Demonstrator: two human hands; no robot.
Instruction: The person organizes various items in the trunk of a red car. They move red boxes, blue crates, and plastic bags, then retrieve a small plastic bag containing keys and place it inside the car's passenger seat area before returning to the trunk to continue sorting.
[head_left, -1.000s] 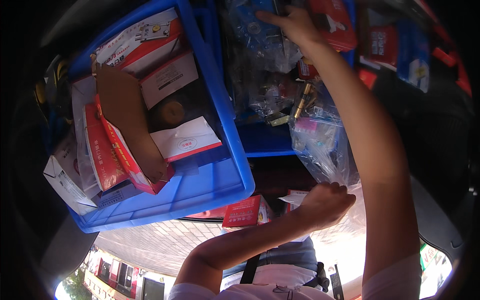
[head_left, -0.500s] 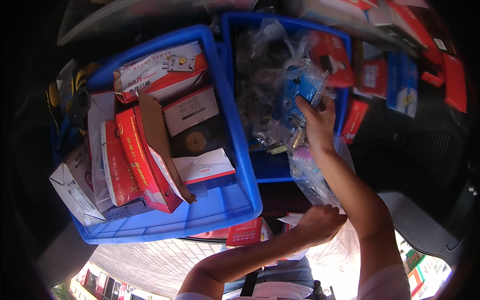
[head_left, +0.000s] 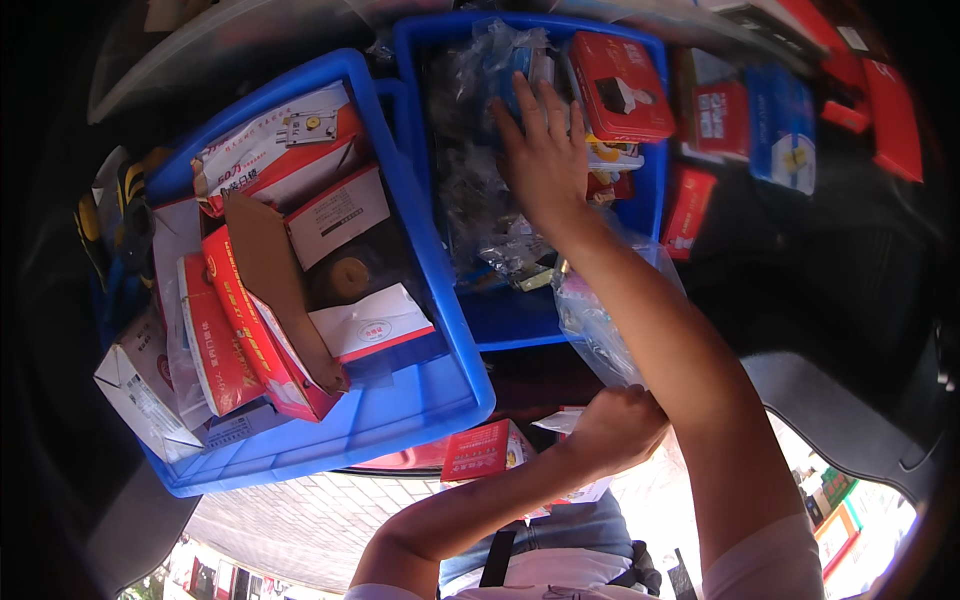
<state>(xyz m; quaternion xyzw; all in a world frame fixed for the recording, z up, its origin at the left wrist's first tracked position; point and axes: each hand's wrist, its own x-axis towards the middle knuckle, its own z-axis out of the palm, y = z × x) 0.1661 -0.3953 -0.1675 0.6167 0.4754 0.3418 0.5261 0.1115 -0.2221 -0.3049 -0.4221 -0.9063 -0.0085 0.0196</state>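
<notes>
My right hand (head_left: 548,160) is spread flat in the far blue bin (head_left: 455,333), its fingertips over a blue metal piece (head_left: 503,72) wrapped in clear plastic. Crumpled clear wrappers (head_left: 475,190) lie beside and under that hand. Closer to me, my left hand (head_left: 622,428) is a fist gripping the top of a clear plastic bag (head_left: 600,335). The bag hangs up towards the bin's near edge, partly behind my right forearm. What lies under my right palm is hidden.
At left a second blue bin (head_left: 400,430) holds several red and white boxes (head_left: 260,320) and a tape roll (head_left: 348,278). A red tin (head_left: 622,88) lies in the far bin. Right of it are a blue package (head_left: 782,130) and red boxes (head_left: 690,212).
My right hand has moved left and away from me, let go of the wrapped blue metal piece and spread its fingers. My left hand keeps its grip on the bag. The view has shifted slightly.
</notes>
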